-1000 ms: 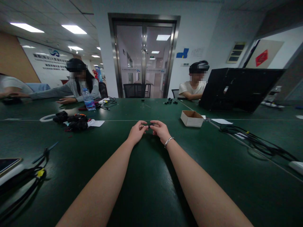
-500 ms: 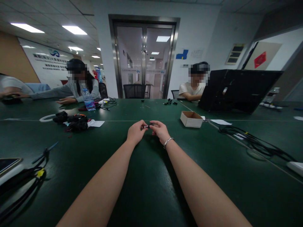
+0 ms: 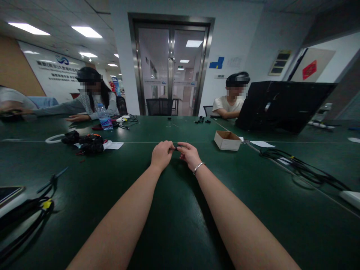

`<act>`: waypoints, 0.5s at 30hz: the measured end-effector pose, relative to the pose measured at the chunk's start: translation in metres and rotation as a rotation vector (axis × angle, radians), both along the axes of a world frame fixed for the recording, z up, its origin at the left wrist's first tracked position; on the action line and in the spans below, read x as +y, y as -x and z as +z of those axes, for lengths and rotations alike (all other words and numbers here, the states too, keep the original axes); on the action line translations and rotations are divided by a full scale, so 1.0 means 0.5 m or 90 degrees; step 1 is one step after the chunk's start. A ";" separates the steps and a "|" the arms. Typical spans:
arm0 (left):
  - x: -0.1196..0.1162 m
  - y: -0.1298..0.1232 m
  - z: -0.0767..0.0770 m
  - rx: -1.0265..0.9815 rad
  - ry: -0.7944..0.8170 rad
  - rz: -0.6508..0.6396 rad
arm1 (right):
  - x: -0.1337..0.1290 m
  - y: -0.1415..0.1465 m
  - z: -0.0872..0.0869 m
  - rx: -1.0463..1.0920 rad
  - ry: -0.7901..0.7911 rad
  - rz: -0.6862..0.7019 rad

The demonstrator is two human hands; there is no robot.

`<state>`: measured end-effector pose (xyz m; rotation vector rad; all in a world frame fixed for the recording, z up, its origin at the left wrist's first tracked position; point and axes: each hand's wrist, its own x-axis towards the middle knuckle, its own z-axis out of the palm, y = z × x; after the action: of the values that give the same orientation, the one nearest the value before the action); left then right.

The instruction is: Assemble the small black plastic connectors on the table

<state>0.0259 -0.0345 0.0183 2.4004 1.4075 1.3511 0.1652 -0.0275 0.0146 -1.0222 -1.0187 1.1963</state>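
Note:
Between my two hands is a small dark object (image 3: 176, 148), mostly covered by fingers, so its kind does not show. My left hand (image 3: 162, 154) closes its fingertips on the object's left end. On the right end, thumb and fingers of my right hand (image 3: 190, 154) pinch it; a silver bracelet (image 3: 198, 168) circles that wrist. Both hands are just above the green table (image 3: 174, 210), close together. A small open cardboard box (image 3: 228, 144) stands to the right of my right hand.
Black gear (image 3: 91, 143) and a white paper lie left. A water bottle (image 3: 105, 118) stands behind them. Cables (image 3: 305, 168) and a monitor (image 3: 284, 107) are on the right, more cables (image 3: 42, 210) at near left. Small black pieces (image 3: 201, 120) lie farther back. Several people sit around the table.
My left fingers have curled further over the object, so the shiny part seen before is now hidden. My right hand keeps nearly the same pinch. The view has shifted slightly.

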 end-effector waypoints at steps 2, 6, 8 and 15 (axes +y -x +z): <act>0.000 -0.002 -0.002 -0.001 0.003 0.000 | 0.000 -0.002 -0.001 0.007 -0.003 0.000; 0.018 -0.006 -0.023 -0.123 0.082 -0.058 | 0.004 -0.003 -0.003 -0.018 -0.025 -0.022; 0.035 -0.007 -0.038 -0.238 0.162 -0.096 | 0.007 -0.003 -0.004 -0.036 -0.050 -0.031; 0.065 -0.004 -0.057 -0.415 0.302 -0.195 | 0.010 -0.002 -0.004 -0.087 -0.097 -0.050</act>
<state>0.0279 -0.0020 -0.0103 1.5835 0.9842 1.3446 0.1661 -0.0227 0.0123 -1.0249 -1.1487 0.9803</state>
